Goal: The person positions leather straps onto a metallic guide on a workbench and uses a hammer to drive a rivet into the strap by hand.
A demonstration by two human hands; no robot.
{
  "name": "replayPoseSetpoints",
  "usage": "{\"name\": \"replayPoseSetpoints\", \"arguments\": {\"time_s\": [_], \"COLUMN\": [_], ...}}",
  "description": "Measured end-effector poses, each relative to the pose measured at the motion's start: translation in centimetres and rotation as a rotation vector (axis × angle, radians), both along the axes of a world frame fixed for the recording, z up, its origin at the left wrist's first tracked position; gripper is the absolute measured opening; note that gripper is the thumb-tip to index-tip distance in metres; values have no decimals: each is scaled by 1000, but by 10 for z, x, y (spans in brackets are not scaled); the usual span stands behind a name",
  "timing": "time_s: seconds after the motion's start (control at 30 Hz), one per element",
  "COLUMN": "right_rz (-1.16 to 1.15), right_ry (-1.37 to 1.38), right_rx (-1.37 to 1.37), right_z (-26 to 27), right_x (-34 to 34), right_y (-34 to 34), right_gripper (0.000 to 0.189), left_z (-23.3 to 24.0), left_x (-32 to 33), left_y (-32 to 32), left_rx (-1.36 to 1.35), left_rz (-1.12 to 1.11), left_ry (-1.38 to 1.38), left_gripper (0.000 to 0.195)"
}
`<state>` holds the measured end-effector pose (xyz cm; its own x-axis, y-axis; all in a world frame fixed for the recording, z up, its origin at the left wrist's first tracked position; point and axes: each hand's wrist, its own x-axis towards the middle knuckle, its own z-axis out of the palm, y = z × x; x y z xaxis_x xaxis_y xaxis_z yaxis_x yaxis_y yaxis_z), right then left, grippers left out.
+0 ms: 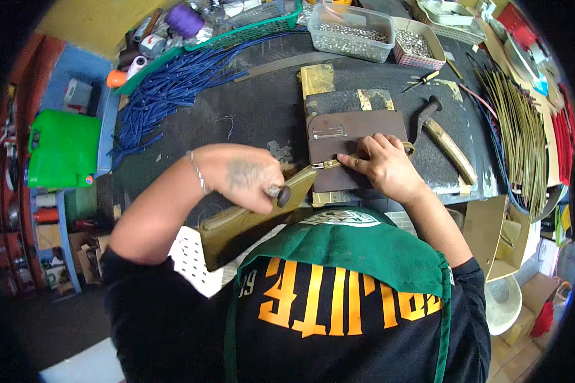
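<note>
My left hand [242,179], with a ring and a bracelet, is closed around a small dark-ended tool, partly hidden in the fist, above an olive zipped wallet or pouch [258,215]. The pouch slants from the table edge towards the brown board. Its upper corner meets a metal clasp on a short olive strap [332,163]. My right hand [383,165] presses the strap on the brown board [369,124], thumb near the clasp. A loop of the strap shows beyond the fingers. Curved metal pieces [328,131] lie at the board's upper left.
A hammer [448,148] lies right of the board, an awl-like tool [421,81] beyond it. Blue cords [172,86] spread at the left; olive strips [512,129] lie at the right. A clear plastic tub [350,48] and a checked box [417,57] of metal fittings stand behind.
</note>
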<state>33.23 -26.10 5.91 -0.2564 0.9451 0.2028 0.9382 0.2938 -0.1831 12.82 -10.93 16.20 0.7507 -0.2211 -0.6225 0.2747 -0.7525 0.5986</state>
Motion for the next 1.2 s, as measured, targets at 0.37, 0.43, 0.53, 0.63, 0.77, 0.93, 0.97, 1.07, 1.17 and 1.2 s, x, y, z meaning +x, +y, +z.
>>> {"name": "replayPoseSetpoints", "arguments": {"time_s": [0.37,0.43,0.53,0.63,0.77,0.93,0.97,1.07,1.17,1.2], "right_rz": [-60,-68,-26,-25,-39,-62,-77,-91,-94,-93], "right_ry": [-73,-73,-65,-76,-76,-63,-62,-53,-44,-42], "right_rx": [109,102,82,47,5,50,68,51,47,49], "right_z": [-7,-4,-1,-3,1,0,0,-3,-2,-2], "right_x": [-12,-13,-16,-20,-20,-22,-22,-21,-22,-22], "right_y": [-15,-13,-7,-8,-9,-11,-12,-14,-15,-14], "right_gripper": [41,41,41,40,38,39,41,41,41,41], "left_z": [-99,-109,-133,-137,-122,-106,-105,-101,-107,-108], "left_x": [15,6,-15,-13,-1,6,7,13,22,21], "left_y": [-3,5,12,15,15,10,8,-5,-14,-16], "left_rx": [-341,-412,-699,-637,-389,-58,-63,-187,-588,-584], "left_rz": [858,800,892,874,858,727,723,884,844,845], "left_ry": [-306,-152,-217,-161,-99,-148,-146,-451,-1011,-1010], "left_gripper": [29,17,22,34,28,24,24,18,6,6]}}
